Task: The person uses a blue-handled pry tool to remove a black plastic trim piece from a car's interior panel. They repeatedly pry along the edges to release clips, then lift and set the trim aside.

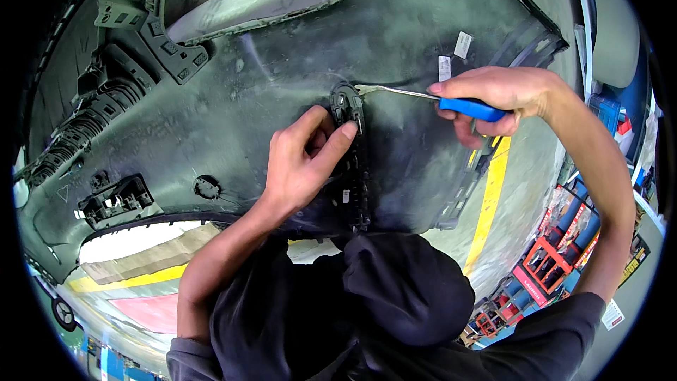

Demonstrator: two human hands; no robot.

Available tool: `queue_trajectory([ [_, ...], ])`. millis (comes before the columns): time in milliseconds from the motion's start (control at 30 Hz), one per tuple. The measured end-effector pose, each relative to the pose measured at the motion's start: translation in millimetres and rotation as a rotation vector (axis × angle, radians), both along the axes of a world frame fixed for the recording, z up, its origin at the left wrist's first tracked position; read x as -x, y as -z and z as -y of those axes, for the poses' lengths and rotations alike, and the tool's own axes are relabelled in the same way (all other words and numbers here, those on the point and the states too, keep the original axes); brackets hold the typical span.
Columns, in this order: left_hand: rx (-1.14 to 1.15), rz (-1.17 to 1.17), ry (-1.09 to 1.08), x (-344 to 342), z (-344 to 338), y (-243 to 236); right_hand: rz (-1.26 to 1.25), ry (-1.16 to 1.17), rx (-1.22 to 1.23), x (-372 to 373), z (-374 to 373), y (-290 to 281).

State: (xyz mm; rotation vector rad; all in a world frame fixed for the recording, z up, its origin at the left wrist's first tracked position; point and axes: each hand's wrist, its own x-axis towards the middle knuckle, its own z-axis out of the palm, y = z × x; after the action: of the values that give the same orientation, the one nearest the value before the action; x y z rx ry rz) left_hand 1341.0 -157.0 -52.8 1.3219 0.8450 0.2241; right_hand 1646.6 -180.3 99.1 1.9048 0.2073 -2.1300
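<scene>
A large dark bumper cover [416,42] spreads in front of me, its inner side facing up. A long, narrow black plastic bracket [362,190] runs down its middle, its rounded upper end near the bend of the cover. My left hand [303,159] grips this bracket near its upper part, thumb on top and the other fingers curled. In my right hand [497,99] is a blue-handled tool [469,107] with a thin, bent metal shaft. The shaft points left, and its tip is at the bracket's upper end; whether it touches the bracket or the cover is unclear.
Two small white labels [453,56] are stuck on the cover. Black brackets [151,35] and a ribbed strip [70,130] line its left side. A yellow floor line [488,204] passes at the right. Red and blue tool racks [546,268] stand at lower right.
</scene>
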Motion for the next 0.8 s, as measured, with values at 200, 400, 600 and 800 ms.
queue_trajectory([
  [200, 0.027, 0.086, 0.003, 6, -4, 4, 0.178, -0.443, -0.195, 13, -4, 7],
  [400, 0.094, 0.047, 0.057, 7, -9, 1, 0.253, -0.879, -0.413, 5, -25, 11],
  [600, 0.192, 0.047, 0.032, 7, -7, 3, 0.254, -1.037, -0.543, -6, -33, 20],
  [800, 0.177, 0.077, 0.032, 6, -9, 8, 0.336, -1.141, -0.672, -5, -33, 22],
])
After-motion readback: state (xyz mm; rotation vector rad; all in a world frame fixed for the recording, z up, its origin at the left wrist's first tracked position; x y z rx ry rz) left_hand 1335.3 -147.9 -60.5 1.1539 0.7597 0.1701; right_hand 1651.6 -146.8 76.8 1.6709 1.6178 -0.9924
